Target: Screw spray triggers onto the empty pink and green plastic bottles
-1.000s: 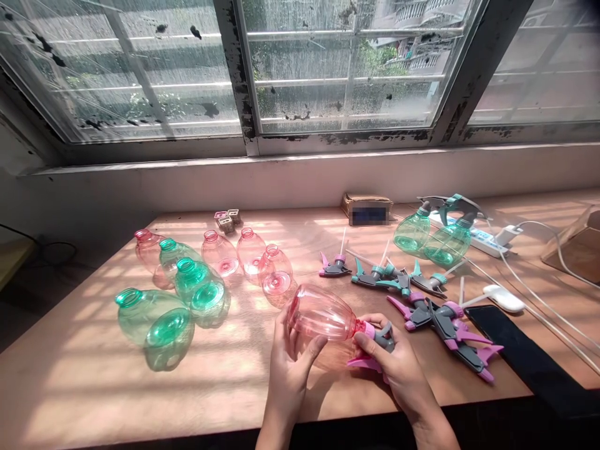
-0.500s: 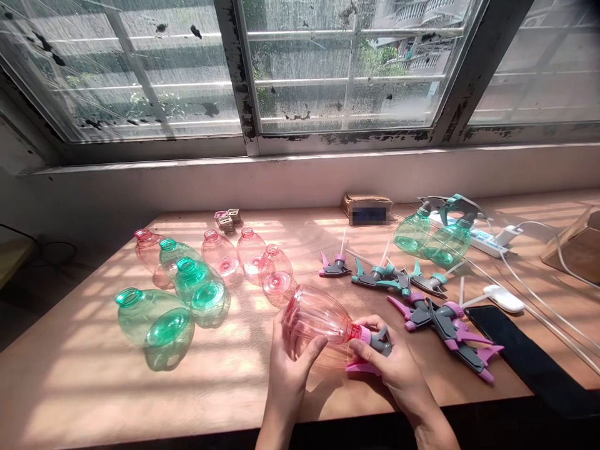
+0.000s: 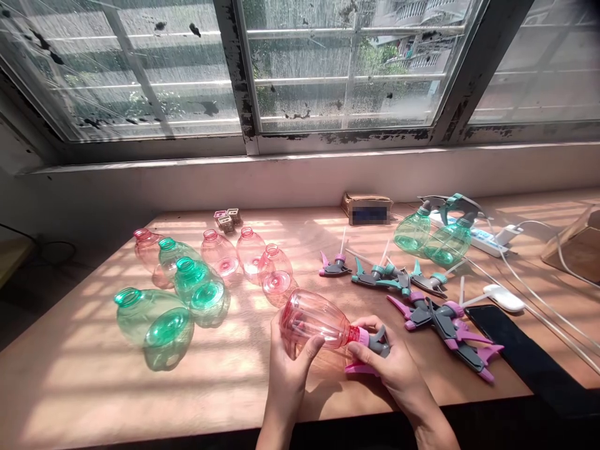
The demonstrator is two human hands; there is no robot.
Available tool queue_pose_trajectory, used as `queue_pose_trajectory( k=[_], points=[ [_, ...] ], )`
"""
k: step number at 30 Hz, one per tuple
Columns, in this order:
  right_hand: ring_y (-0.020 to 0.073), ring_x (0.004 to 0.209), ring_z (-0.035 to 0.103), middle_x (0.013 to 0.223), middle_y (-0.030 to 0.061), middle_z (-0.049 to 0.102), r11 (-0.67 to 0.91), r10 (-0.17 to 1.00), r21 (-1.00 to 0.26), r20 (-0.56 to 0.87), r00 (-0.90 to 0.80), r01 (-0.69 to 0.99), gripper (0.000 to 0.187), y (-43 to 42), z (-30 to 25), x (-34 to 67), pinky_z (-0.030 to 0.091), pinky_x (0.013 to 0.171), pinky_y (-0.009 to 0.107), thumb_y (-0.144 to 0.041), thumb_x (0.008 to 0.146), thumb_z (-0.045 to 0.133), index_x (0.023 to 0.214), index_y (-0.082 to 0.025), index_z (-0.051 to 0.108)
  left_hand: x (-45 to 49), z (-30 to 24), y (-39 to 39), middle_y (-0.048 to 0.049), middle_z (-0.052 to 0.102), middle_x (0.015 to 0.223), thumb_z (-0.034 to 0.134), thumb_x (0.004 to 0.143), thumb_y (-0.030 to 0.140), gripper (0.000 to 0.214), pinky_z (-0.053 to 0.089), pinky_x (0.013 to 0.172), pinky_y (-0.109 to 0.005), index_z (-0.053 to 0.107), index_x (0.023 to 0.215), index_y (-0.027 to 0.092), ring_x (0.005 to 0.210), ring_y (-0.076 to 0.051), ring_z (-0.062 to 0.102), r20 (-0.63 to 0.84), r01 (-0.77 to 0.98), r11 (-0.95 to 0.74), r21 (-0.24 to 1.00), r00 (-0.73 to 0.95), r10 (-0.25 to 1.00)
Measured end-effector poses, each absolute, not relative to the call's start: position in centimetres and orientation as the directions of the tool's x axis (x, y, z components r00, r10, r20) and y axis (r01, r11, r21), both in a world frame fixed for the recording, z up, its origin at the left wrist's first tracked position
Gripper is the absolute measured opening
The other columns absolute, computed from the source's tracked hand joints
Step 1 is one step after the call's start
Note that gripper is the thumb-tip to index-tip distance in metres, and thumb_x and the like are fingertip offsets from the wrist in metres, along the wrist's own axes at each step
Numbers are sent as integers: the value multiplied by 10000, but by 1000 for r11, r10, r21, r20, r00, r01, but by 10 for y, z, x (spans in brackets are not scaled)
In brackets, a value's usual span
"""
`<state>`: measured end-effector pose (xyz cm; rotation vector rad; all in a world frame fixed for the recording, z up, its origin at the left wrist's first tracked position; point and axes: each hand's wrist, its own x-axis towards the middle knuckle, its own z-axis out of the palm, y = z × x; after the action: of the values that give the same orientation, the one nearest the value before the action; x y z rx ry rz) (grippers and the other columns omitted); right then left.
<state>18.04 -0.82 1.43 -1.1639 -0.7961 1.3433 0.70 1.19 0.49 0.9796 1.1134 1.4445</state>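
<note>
- From where I stand, the pink bottle [image 3: 312, 315] is held just above the table [image 3: 225, 387], lying on its side between the two hands, base towards the left one, neck towards the right.
- It is clear, rosy plastic, bulging in the body and narrowing to the neck, with long streaks of light along its side and a deeper red at both ends.
- On its neck sits a spray head [image 3: 377, 342]: pink ribbed collar, grey body, with a pink part showing below, partly behind the fingers.
- The left hand [image 3: 290, 365] is curled round the bottle's wide end, thumb laid along the near side.
- The right hand [image 3: 391, 362] is wrapped about the spray head, thumb pressed close by the collar.
- Beyond the left hand, and off to its left, stand open-necked pink bottles [image 3: 276, 275] and green bottles [image 3: 154, 315].
- Just past the right hand lie loose pink-and-grey spray heads [image 3: 452, 325]; a black phone [image 3: 515, 350] rests to their right.
- Farther beyond that hand are two green bottles with sprayers [image 3: 447, 242].
</note>
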Motion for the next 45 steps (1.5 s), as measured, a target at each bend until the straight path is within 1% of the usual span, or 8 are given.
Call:
queue_pose_trajectory(
  k=[2,7,12,18,26,30,35,45],
  points=[
    [198,671,661,775,9,697,-140,970,-938,-195,147,-317,459,-8,14,181,627,535,289,-531,659,974,915,-222,751,6,4,13,-130,674,1425,885,789,443,732,431,1208,-494,571,1424,261,1411,-366,582,22,-235,-54,971,-134,991],
    [167,611,630,702,-12,670,-88,958,-932,-176,226,-352,490,-6,11,186,652,569,319,-527,690,962,974,-203,728,6,-4,14,-93,478,1655,869,828,369,826,384,1258,-447,464,1547,330,1547,-329,429,62,-225,-64,972,-16,998],
    [170,607,637,706,-20,668,-129,970,-935,-189,155,-332,454,-7,12,184,637,532,295,-519,696,959,950,-217,735,8,-2,11,-89,580,1559,909,776,389,870,414,1236,-448,470,1525,319,1493,-342,498,56,-222,-69,973,-67,996],
    [190,693,657,793,6,705,-137,979,-936,-178,101,-323,440,-8,14,179,649,546,291,-501,661,982,912,-218,757,9,10,11,-128,643,1483,862,810,467,710,422,1223,-475,568,1422,260,1439,-356,563,32,-237,-73,969,-173,984],
    [170,636,640,710,-13,688,-97,961,-943,-172,216,-319,446,-6,7,188,633,580,284,-521,722,943,976,-212,744,7,-1,12,-80,430,1694,864,835,342,803,402,1248,-427,468,1534,344,1537,-319,450,84,-236,-91,968,-41,996],
    [167,614,635,689,-14,674,-100,970,-949,-161,184,-300,438,-6,7,186,630,566,285,-527,736,933,967,-207,741,7,0,12,-96,503,1633,890,804,371,855,428,1226,-446,459,1541,336,1497,-342,497,68,-246,-77,966,-43,997],
    [184,667,665,803,10,717,-94,979,-961,-137,154,-259,427,-5,11,180,604,529,255,-530,696,947,909,-219,749,9,5,13,-142,655,1455,869,810,461,757,424,1214,-489,535,1453,242,1409,-353,585,27,-248,-65,967,-151,988],
    [170,626,631,730,14,710,-108,966,-952,-168,196,-285,460,-5,6,186,641,584,303,-569,741,914,950,-204,728,10,5,13,-95,569,1582,882,802,342,784,420,1228,-457,526,1500,315,1461,-342,541,60,-287,-76,955,-65,996]
  ],
)
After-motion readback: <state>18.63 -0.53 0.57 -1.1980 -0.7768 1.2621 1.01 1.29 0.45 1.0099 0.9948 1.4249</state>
